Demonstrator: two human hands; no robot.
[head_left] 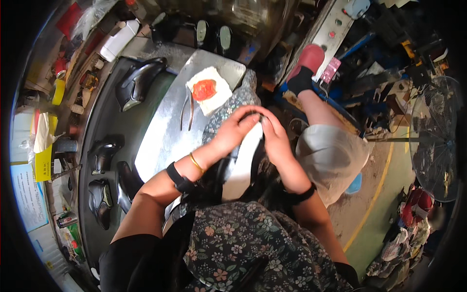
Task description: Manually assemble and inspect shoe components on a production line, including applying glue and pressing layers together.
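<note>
Both hands, left hand (233, 130) and right hand (275, 138), pinch a glossy black shoe upper (243, 160) with pale lining, held above the shiny metal tabletop's (160, 141) near right edge; both grips narrow.

My left hand (237, 129) and right hand (273, 136) meet fingertip to fingertip, fingers curled, forearms angled inward

apron (243, 243) dark, floral print | pad (209, 91) white, red blotch | slipper (307, 58) red | sock (298, 81) black | bangle (196, 163) gold | floor line (374, 194) yellow
</note>
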